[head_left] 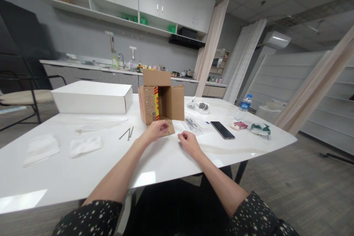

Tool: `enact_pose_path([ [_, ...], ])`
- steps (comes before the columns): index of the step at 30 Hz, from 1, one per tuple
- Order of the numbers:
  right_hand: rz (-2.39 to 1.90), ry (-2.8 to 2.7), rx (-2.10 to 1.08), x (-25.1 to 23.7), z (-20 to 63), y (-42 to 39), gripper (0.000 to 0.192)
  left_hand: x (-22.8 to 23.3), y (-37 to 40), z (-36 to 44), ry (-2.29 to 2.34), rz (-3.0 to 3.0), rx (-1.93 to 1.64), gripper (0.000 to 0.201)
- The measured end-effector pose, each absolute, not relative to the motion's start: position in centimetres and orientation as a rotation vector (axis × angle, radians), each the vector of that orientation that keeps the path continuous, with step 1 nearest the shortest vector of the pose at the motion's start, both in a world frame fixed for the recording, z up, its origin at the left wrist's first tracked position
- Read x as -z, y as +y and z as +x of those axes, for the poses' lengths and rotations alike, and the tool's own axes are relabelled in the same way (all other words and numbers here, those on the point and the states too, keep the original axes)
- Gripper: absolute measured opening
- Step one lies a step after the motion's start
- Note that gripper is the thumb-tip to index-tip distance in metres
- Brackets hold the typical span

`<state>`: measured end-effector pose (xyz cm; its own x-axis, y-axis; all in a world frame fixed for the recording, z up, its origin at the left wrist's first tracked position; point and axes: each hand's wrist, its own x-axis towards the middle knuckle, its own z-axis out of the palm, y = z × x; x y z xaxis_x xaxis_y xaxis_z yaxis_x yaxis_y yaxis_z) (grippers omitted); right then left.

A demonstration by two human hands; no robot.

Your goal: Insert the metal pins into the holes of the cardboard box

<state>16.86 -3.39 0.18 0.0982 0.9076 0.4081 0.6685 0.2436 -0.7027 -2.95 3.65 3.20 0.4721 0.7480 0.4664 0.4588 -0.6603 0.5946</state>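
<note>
A cardboard box (142, 105) lies on its side on the white table, its opening towards me and its flaps spread. Many small silvery dots mark its left front panel; I cannot make out what they are. My left hand (157, 131) is closed, fingers curled, just before the box's lower flap (172, 129). To its right, my right hand (189, 142) is closed in a pinch low over the table. Anything in either hand is hidden or too small to name. Several long metal nails or bolts (128, 134) lie left of my left hand.
Behind my right hand is a clear plastic bag (203, 127) with slim metal pieces. Further right are a phone (222, 130), a water bottle (243, 107), a red pack (241, 125) and a green-white packet (260, 129). A white box (91, 97) and white cloths (85, 146) lie left.
</note>
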Motion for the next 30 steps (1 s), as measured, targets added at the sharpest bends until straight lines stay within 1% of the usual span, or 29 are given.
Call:
enact_pose_path([
  [7, -1.529, -1.838, -0.314, -0.8, 16.3, -4.3, 0.024, -2.9, 2.9, -2.5, 1.037, 2.558, -0.773, 0.008],
  [11, -1.588, -2.011, -0.188, -1.3, 15.8, -4.8, 0.021, -3.0, 2.5, -2.6, 1.095, 2.603, -0.684, 0.01],
  [14, -1.606, -2.075, -0.133, -1.4, 15.6, -4.9, 0.024, -2.8, 2.6, -2.6, 1.114, 2.612, -0.646, 0.011],
  [20, -1.625, -2.108, -0.113, -1.5, 15.5, -5.0, 0.028, -2.6, 2.5, -2.5, 1.115, 2.62, -0.615, 0.017],
  [24, -1.638, -2.115, -0.114, -1.7, 15.4, -5.2, 0.03, -3.3, 2.2, -2.5, 1.152, 2.632, -0.594, 0.014],
  [27, -1.642, -2.103, -0.117, -1.6, 15.5, -5.1, 0.029, -3.8, 2.4, -2.9, 1.286, 2.686, -0.668, 0.014],
  [30, -1.644, -2.087, -0.12, -1.4, 15.5, -5.0, 0.028, -4.0, 2.7, -3.5, 1.528, 2.709, -0.761, 0.016],
])
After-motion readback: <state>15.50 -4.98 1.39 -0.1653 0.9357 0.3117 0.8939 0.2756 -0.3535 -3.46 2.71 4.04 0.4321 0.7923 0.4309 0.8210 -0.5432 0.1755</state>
